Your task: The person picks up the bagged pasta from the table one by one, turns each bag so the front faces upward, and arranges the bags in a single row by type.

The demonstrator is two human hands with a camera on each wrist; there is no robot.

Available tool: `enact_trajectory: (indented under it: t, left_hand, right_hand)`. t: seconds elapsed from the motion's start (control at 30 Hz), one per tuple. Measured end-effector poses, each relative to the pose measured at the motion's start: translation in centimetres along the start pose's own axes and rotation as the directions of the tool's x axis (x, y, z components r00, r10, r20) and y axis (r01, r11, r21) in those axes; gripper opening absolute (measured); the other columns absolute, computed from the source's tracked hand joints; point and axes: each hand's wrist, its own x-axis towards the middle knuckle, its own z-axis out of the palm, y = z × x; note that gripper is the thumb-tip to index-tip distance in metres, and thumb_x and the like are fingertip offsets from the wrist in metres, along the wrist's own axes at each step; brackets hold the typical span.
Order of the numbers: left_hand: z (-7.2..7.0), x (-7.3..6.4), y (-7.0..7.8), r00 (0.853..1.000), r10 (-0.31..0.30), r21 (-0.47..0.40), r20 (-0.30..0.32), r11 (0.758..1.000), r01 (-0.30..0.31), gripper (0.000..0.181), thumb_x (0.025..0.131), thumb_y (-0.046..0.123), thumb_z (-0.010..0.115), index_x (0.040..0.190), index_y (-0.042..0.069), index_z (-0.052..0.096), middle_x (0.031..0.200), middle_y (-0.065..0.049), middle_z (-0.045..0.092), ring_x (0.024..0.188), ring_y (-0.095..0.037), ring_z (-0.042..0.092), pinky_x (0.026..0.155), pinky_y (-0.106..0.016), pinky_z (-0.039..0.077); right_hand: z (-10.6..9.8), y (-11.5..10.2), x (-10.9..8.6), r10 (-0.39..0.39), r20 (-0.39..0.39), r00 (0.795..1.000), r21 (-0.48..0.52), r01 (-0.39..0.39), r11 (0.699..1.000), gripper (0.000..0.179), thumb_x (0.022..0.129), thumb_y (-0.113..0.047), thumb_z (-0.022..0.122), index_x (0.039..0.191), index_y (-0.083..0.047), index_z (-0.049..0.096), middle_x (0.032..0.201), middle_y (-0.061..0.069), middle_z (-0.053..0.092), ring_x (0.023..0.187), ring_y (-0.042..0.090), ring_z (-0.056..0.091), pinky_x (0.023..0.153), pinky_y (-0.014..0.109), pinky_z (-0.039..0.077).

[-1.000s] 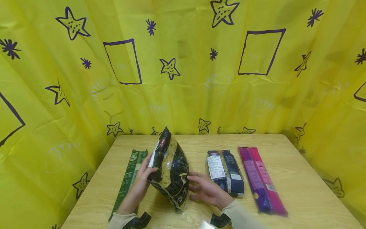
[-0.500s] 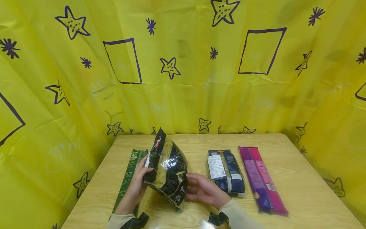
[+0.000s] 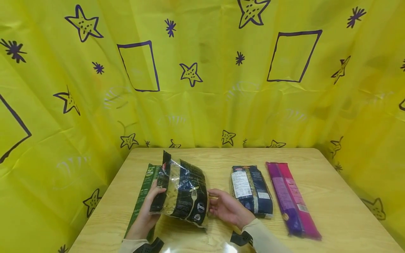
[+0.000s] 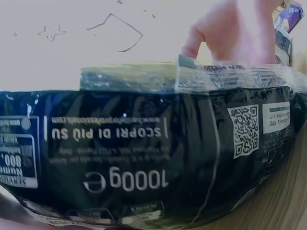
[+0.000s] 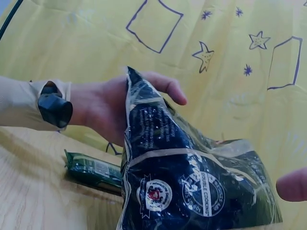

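A black bag of penne pasta with a clear window is held tilted over the table's left-middle part. My left hand grips its left side, thumb over the front; the other fingers are mostly hidden behind it. At the bag's right edge is my right hand, its fingers loosely bent and right at the plastic. The left wrist view shows the bag's printed underside with a QR code. In the right wrist view, the right thumb stands apart from the bag.
Partly behind the left arm lies a long green pack. To the right are a dark blue pasta pack with a white label and a long purple-pink pack. A yellow curtain surrounds the wooden table.
The bag has turned so that its printed front faces the head camera more, and its top has tipped left and down. My right hand stays beside its right edge.
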Motion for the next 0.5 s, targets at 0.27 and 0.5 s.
enact_trajectory:
  t: [0.27,0.5]
  left_hand:
    - [0.5,-0.3,-0.5,0.999,-0.045,-0.111,0.024,0.993,0.047,0.078,0.103,0.018,0.035,0.167,0.021,-0.01,0.148,-0.016,0.036,0.097,-0.009,0.059,0.081,-0.022,0.056]
    - [0.4,0.0,-0.9,0.996,-0.08,-0.141,0.034,0.986,0.084,0.081,0.105,0.022,0.032,0.163,0.016,-0.023,0.16,-0.02,0.02,0.105,-0.007,0.055,0.087,-0.02,0.052]
  right_hand:
    - [-0.6,0.2,0.2,0.005,-0.017,1.0,-0.02,-0.006,1.0,0.027,0.105,-0.035,0.051,0.118,-0.011,0.048,0.103,0.001,0.054,0.091,0.013,0.046,0.08,0.022,0.042]
    - [-1.1,0.4,0.3,-0.007,-0.056,0.998,-0.066,0.003,0.998,0.039,0.104,-0.036,0.052,0.129,-0.005,0.048,0.115,0.007,0.061,0.103,0.018,0.055,0.092,0.027,0.047]
